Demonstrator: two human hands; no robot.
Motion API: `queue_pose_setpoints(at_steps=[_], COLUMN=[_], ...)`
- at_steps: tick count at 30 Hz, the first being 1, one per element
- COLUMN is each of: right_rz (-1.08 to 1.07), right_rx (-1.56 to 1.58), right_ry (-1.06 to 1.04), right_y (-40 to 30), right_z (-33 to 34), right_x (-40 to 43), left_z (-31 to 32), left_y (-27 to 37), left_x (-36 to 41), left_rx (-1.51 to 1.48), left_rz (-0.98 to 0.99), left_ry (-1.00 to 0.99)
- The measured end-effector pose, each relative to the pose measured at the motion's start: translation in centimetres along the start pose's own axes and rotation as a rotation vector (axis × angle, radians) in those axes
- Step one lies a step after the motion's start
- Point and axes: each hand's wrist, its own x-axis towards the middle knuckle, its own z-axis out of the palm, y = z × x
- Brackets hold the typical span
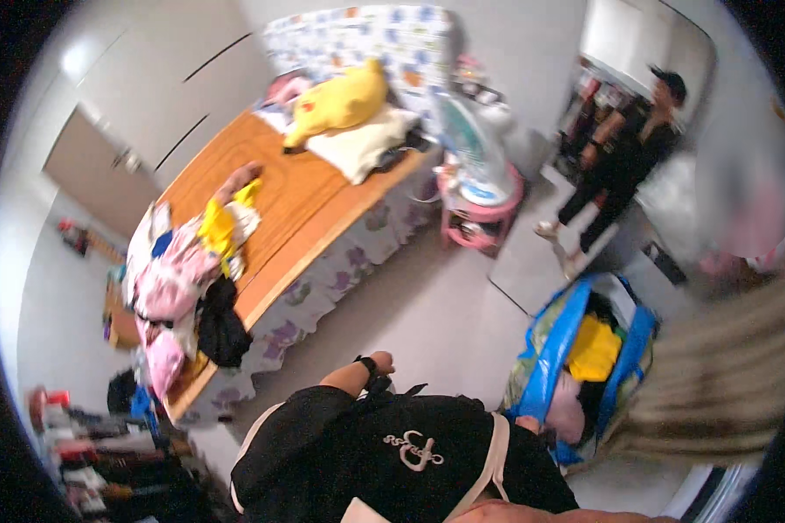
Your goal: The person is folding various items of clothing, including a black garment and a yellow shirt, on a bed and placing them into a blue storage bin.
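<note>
My left hand (pixel 383 363), with a dark band at its wrist, hangs in front of my black shirt above the floor. Its fingers look curled, but blur hides whether they hold anything. Only a small part of my right hand (pixel 528 423) shows, by the near edge of a large blue-trimmed bag (pixel 549 366). The fingers are hidden, so I cannot tell whether it grips the bag. Inside the open bag lie a yellow cloth item (pixel 594 348), a pale pink item (pixel 565 406) and dark cloth.
A wooden-topped bed (pixel 301 216) stands at left, bearing piled clothes (pixel 176 281), a black garment (pixel 222 327) and a yellow plush toy (pixel 340 101). Beyond its far corner, a fan (pixel 474 163) rests on a pink stand (pixel 477 222). A mirror (pixel 680 39) reflects a person.
</note>
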Motion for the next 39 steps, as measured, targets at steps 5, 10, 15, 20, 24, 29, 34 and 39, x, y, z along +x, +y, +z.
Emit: queue_pose_setpoints(at_steps=[5,10,15,20,24,29,34,39], right_rz=[-0.02,-0.11,-0.315,0.193,0.287,0.244,0.064,-0.249], right_rx=[-0.759,-0.875,-1.045,0.325,0.514,0.41,0.244,-0.172], right_ry=[-0.123,-0.171,-0.121,-0.179,-0.189,-0.277,-0.437,-0.41], right_y=[-16.9,-25.2,-35.1,-47.1,-57.7,-61.2,-66.5,-74.8], right_z=[-7.8,-6.3,-2.7,-0.4,-1.6,-0.8,-1.4,-3.5], right_x=[2.4,8.7,14.8,21.1,22.5,29.6,38.8,49.7], left_z=[-3.3,-4.5,0.9,5.3,3.8,3.6,0.2,-5.2], left_y=[-0.2,-7.0,-20.7,-31.6,-34.8,-35.9,-36.3,-38.8], left_x=[-4.5,-10.5,-16.0,-21.5,-22.5,-17.7,-14.0,-15.1], left_rx=[-0.332,-0.616,-0.643,-0.674,-0.836,-0.891,-1.131,-1.041], left_rz=[-0.011,-0.094,-0.34,-0.602,-0.73,-0.704,-0.627,-0.837], left_ry=[0.243,0.226,0.359,0.506,0.596,0.662,0.497,0.384])
